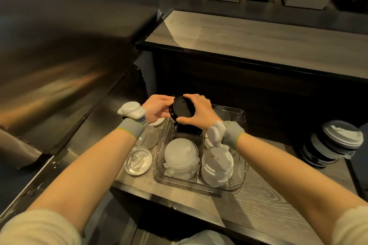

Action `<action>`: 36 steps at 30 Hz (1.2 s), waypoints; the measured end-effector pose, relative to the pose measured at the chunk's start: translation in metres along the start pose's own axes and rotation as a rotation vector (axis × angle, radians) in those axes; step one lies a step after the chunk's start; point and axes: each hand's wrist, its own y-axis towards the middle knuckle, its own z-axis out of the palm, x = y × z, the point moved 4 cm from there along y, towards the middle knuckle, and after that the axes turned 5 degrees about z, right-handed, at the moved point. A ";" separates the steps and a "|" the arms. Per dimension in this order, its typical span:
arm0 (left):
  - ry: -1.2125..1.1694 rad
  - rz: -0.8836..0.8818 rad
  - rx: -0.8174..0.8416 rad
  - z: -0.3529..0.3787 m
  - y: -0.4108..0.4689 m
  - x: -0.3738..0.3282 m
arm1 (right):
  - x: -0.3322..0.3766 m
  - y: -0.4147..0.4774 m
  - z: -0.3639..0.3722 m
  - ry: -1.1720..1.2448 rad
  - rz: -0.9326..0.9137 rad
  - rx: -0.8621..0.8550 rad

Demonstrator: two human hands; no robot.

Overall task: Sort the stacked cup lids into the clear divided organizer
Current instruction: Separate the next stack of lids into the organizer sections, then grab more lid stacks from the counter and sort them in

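Observation:
A black cup lid [182, 108] is held tilted between both hands above the far left compartment of the clear divided organizer [238, 185]. My left hand [156, 108] grips its left edge and my right hand [196, 110] wraps over its top and right edge. Black lids [188, 128] lie in that far compartment below. White lids [181, 158] fill the near left compartment, and more white lids [217, 167] fill the near right one. A mixed stack of black and white lids [331, 143] leans on the counter at the right.
Clear flat lids [138, 160] lie on the counter left of the organizer, with another [149, 136] behind them. A large stainless steel surface [69, 45] rises at the left. A raised wooden counter [258, 40] runs behind the organizer.

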 end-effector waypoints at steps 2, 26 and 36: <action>0.010 -0.017 -0.005 -0.002 0.005 0.001 | -0.009 0.005 0.002 -0.018 0.027 0.004; 0.025 0.076 -0.034 0.057 0.019 -0.021 | -0.069 -0.025 -0.040 -0.113 0.023 0.045; 0.051 0.077 0.132 0.225 0.024 -0.027 | -0.175 -0.111 -0.167 -0.201 0.334 -0.318</action>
